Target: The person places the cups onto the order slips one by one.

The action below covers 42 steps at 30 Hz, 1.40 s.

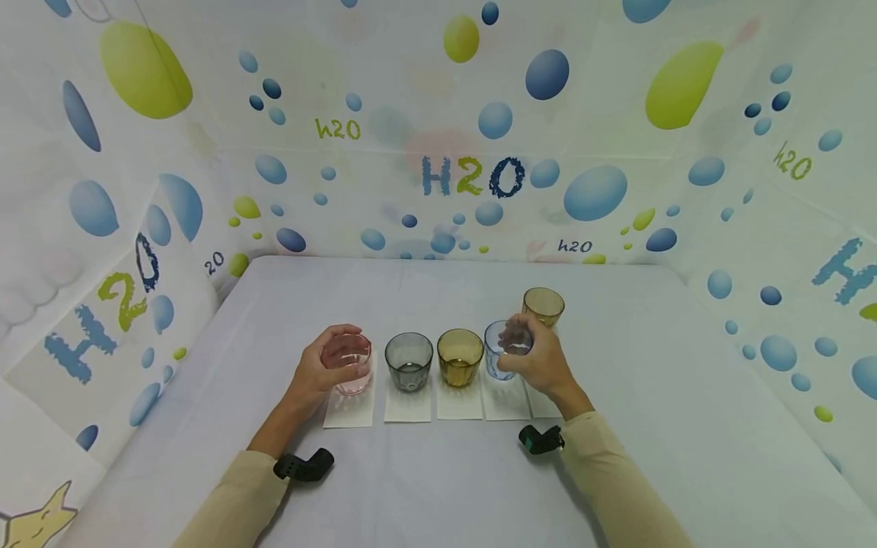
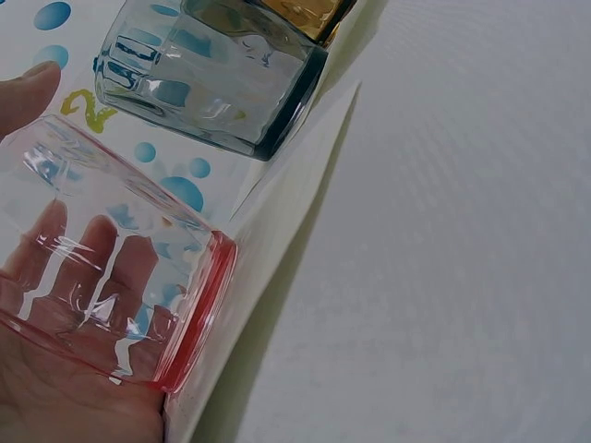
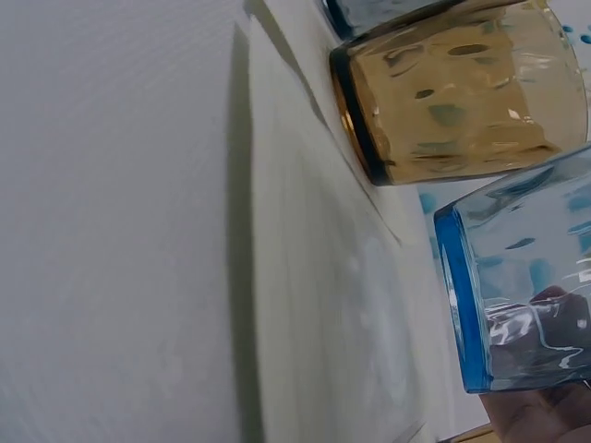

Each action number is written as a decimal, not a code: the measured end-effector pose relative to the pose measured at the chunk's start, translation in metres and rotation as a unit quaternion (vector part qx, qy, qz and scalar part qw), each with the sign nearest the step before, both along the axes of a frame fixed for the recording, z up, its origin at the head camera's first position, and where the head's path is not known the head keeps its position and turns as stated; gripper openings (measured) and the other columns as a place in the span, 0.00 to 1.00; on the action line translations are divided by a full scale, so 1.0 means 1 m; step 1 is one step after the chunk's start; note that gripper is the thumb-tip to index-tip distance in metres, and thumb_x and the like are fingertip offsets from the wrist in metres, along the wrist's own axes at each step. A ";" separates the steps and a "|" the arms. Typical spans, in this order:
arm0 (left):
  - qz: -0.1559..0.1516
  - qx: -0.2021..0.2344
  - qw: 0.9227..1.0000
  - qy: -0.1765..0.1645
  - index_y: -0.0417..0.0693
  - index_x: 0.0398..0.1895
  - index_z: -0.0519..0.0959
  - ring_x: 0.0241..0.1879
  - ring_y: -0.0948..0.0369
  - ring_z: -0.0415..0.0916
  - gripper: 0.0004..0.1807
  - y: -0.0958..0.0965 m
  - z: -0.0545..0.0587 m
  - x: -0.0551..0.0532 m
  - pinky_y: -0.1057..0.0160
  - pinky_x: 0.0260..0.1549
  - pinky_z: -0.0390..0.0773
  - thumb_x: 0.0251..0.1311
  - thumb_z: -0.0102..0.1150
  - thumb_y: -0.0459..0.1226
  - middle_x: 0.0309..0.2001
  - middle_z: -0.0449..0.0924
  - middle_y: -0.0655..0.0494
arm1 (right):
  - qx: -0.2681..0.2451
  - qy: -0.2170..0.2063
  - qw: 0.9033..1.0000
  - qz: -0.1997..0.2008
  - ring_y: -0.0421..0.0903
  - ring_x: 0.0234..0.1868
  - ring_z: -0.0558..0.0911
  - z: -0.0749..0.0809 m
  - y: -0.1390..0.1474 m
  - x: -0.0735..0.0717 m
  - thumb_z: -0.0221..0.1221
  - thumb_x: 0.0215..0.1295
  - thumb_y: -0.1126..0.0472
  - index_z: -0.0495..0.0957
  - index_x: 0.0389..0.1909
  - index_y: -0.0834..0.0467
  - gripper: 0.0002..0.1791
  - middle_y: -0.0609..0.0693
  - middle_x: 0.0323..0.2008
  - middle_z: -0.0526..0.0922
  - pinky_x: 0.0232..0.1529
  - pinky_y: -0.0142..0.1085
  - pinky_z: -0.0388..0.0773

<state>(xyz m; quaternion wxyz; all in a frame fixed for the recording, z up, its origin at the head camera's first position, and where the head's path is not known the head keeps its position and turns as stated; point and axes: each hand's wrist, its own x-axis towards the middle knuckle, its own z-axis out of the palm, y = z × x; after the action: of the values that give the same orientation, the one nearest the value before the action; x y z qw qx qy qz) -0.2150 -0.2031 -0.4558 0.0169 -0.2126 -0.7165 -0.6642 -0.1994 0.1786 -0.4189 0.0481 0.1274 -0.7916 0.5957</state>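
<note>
My left hand (image 1: 317,371) holds a clear pink glass (image 1: 354,350) at the leftmost white card (image 1: 348,418). Its fingers show through the wall of the pink glass (image 2: 102,231) in the left wrist view. With thumb and fingers, my right hand (image 1: 546,360) grips a clear blue glass (image 1: 496,344) over the fourth card (image 1: 507,407). The thick blue base of that glass (image 3: 466,314) is close over the card in the right wrist view. Between the hands stand a grey glass (image 1: 409,358) and an amber glass (image 1: 460,354), both upright on their own cards.
A lighter amber glass (image 1: 543,301) stands farther back on the right, partly behind my right hand. The fifth card (image 1: 544,407) lies under the right wrist. A white cloth covers the table (image 1: 425,487), with a printed curtain (image 1: 384,99) behind and along both sides.
</note>
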 end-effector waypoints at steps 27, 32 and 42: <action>0.007 -0.003 1.000 -0.008 0.35 0.64 0.67 0.53 0.57 0.80 0.32 0.000 0.003 0.002 0.64 0.56 0.79 0.56 0.68 0.25 0.54 0.79 0.42 | 0.008 -0.012 1.000 0.007 0.66 0.54 0.81 -0.013 0.001 0.002 0.62 0.48 0.78 0.67 0.59 0.73 0.33 0.70 0.52 0.78 0.60 0.52 0.78; 0.006 -0.002 1.000 -0.006 0.35 0.64 0.67 0.53 0.58 0.80 0.32 0.000 0.002 0.001 0.65 0.56 0.79 0.56 0.67 0.25 0.54 0.79 0.42 | 0.005 -0.014 1.000 0.008 0.67 0.54 0.81 -0.017 0.001 0.003 0.61 0.47 0.78 0.66 0.58 0.73 0.33 0.71 0.52 0.79 0.59 0.52 0.79; 0.003 -0.001 1.000 -0.009 0.36 0.64 0.67 0.53 0.58 0.80 0.32 0.000 0.001 0.000 0.65 0.56 0.79 0.56 0.68 0.25 0.54 0.79 0.42 | 0.011 -0.018 1.000 0.013 0.65 0.54 0.81 -0.019 0.003 0.004 0.62 0.47 0.76 0.66 0.60 0.71 0.34 0.70 0.52 0.78 0.60 0.51 0.78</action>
<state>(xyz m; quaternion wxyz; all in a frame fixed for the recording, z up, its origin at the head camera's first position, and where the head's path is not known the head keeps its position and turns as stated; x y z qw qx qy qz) -0.2147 -0.2034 -0.4546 0.0124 -0.2046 -0.7178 -0.6654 -0.1955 0.1817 -0.4380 0.0244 0.1276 -0.7968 0.5901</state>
